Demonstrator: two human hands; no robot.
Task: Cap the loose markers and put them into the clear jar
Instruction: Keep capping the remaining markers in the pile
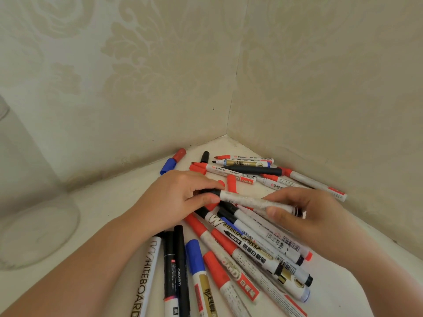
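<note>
Markers [229, 259] heaped loose | both hands grip one | jar [34, 225] holds none

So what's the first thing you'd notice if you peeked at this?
Two hands meet in the middle over a big messy pile of markers in a wall corner. The left hand and the right hand hold one white marker between them, with a black cap at the left end. Far left stands the clear jar, with no markers seen in it.

Clear jar [34, 225] cut off at left edge, held marker's [254, 200] ends hidden under fingers, bottom markers cropped
</note>
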